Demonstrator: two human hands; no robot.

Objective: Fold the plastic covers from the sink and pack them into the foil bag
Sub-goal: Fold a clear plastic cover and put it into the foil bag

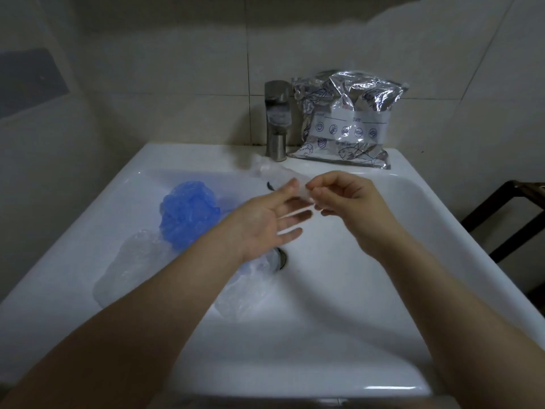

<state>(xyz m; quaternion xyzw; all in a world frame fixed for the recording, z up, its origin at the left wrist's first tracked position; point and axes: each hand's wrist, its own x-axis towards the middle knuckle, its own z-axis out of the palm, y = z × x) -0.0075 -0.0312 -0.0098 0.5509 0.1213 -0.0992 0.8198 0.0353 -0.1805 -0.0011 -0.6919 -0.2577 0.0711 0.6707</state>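
Observation:
A clear plastic cover (277, 172) is stretched over the white sink (339, 305) between my two hands. My right hand (345, 199) pinches its edge with curled fingers. My left hand (265, 222) lies palm up with straight fingers under the film. In the basin lie a crumpled blue cover (188, 214), a clear cover (132, 264) at the left and another clear cover (244, 290) near the drain. The silver foil bag (348, 119) stands on the sink's back ledge, to the right of the tap.
A steel tap (277, 119) rises at the back middle of the sink. Tiled walls close in behind and at the left. A dark frame (507, 214) stands to the right of the sink.

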